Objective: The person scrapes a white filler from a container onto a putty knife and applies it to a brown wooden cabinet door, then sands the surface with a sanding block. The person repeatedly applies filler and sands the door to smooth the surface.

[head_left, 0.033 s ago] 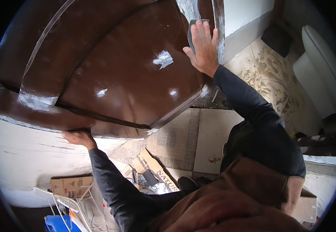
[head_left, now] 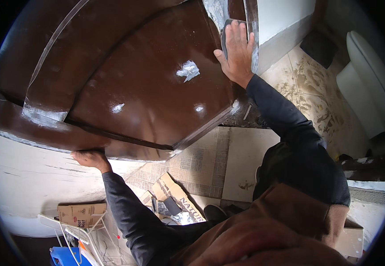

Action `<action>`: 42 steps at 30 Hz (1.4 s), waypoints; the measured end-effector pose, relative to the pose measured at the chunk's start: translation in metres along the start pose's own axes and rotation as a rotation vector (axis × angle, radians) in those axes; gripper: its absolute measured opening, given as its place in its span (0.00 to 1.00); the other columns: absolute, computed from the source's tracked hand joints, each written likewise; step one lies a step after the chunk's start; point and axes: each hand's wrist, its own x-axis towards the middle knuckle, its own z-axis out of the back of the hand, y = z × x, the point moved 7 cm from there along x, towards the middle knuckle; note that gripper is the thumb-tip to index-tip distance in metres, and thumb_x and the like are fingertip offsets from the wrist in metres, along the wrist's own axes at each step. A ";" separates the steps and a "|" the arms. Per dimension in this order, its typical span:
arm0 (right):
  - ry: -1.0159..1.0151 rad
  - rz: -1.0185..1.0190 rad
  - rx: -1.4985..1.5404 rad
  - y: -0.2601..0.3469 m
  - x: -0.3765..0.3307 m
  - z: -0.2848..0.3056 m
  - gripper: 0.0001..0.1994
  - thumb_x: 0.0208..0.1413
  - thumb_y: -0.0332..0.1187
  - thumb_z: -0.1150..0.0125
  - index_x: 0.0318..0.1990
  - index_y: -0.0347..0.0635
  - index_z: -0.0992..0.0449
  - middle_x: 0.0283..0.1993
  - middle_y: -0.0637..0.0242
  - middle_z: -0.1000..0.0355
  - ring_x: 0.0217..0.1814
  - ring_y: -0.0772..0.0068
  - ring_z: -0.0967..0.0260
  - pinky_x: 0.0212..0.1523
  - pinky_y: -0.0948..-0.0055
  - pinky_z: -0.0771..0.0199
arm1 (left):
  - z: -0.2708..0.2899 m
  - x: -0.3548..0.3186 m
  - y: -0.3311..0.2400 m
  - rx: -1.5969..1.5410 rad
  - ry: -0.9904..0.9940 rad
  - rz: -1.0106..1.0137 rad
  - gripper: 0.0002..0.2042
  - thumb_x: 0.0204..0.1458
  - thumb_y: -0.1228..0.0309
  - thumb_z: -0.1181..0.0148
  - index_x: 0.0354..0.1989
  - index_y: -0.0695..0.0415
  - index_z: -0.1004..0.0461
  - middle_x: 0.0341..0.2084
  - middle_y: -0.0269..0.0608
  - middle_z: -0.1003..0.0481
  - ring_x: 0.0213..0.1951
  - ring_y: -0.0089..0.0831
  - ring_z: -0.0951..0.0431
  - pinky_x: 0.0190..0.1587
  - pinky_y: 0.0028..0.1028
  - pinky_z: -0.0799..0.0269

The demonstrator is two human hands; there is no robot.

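Observation:
A brown wooden door with raised mouldings and whitish filler patches stands in front of me. My right hand lies almost flat near its right edge, pressing a dark grey sanding pad against a whitened strip. The thumb sits apart from the other fingers, and most of the pad is hidden under the palm. Down at the left, my left hand is wrapped around the door's edge, its fingertips out of sight behind it. A large filler patch lies mid-panel, apart from both hands.
A white toilet stands at the right on smeared tiles, with a dark mat beyond. Below the left arm are a white wire rack, a blue container and torn cardboard on the floor. A white wall runs along the left.
My right hand and the sanding pad have slid slightly upward and to the right along the strip. My left hand keeps its hold on the door's edge.

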 end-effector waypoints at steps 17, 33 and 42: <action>0.001 0.024 -0.017 -0.002 0.017 0.018 0.37 0.63 0.55 0.46 0.74 0.46 0.44 0.79 0.58 0.52 0.81 0.45 0.61 0.71 0.32 0.65 | 0.005 0.004 0.010 0.095 -0.121 -0.012 0.27 0.67 0.49 0.60 0.47 0.69 0.35 0.46 0.54 0.30 0.45 0.42 0.27 0.49 0.43 0.24; 0.038 0.448 -0.052 -0.001 0.048 0.031 0.36 0.62 0.56 0.45 0.74 0.55 0.43 0.80 0.68 0.52 0.82 0.52 0.61 0.71 0.33 0.61 | 0.003 0.003 0.010 0.042 -0.112 0.022 0.26 0.69 0.50 0.63 0.40 0.68 0.36 0.41 0.50 0.31 0.42 0.38 0.30 0.49 0.39 0.26; 0.059 0.393 -0.198 -0.008 0.089 0.059 0.36 0.63 0.56 0.48 0.74 0.52 0.45 0.80 0.66 0.55 0.82 0.45 0.67 0.69 0.30 0.59 | 0.001 0.001 0.010 0.005 -0.102 0.058 0.25 0.69 0.51 0.61 0.41 0.68 0.36 0.42 0.50 0.31 0.44 0.37 0.30 0.49 0.40 0.26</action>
